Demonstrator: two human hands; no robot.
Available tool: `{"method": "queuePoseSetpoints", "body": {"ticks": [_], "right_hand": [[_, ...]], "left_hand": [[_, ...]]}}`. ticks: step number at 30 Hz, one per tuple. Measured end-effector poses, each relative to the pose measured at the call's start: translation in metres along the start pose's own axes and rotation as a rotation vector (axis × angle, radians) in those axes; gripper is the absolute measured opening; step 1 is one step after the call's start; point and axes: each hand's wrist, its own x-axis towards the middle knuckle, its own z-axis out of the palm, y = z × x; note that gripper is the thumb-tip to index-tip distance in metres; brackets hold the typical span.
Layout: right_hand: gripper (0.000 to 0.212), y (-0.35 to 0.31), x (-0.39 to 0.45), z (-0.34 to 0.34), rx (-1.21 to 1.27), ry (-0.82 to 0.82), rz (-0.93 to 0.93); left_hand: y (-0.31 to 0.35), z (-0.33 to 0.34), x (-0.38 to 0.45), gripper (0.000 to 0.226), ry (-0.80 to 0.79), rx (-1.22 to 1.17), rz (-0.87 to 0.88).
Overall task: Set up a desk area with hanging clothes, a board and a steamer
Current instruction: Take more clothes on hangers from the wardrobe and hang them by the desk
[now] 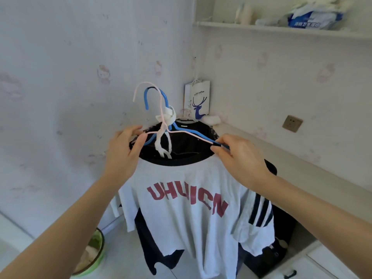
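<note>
A white T-shirt (193, 202) with red letters and dark striped sleeves hangs in front of me, over darker clothes behind it. Two wire hangers stick out of its black collar: a blue hanger (156, 99) and a pale pink hanger (161, 109), tied together near their necks with a white strip of cloth (163, 143). My left hand (124, 150) pinches the left arm of the hangers. On the other side, my right hand (239, 156) pinches the hangers' right arm at the shirt's shoulder.
A white desk top (298, 168) runs along the right wall, with a paper coffee bag (198, 99) in the corner and a wall socket (292, 123) above. A shelf (281, 30) holds a tissue pack. A green-rimmed bin (94, 256) stands on the floor at lower left.
</note>
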Motion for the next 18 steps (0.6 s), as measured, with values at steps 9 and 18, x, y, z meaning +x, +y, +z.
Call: {"method": "queuePoseSetpoints", "body": {"ticks": [9, 18], "right_hand": [[0.016, 0.005, 0.078, 0.026, 0.109, -0.088, 0.088], [0.013, 0.010, 0.135, 0.037, -0.074, -0.057, 0.029]], "left_hand": [[-0.055, 0.011, 0.097, 0.019, -0.355, 0.117, -0.021], [-0.077, 0.022, 0.152, 0.029, -0.363, 0.179, 0.132]]}}
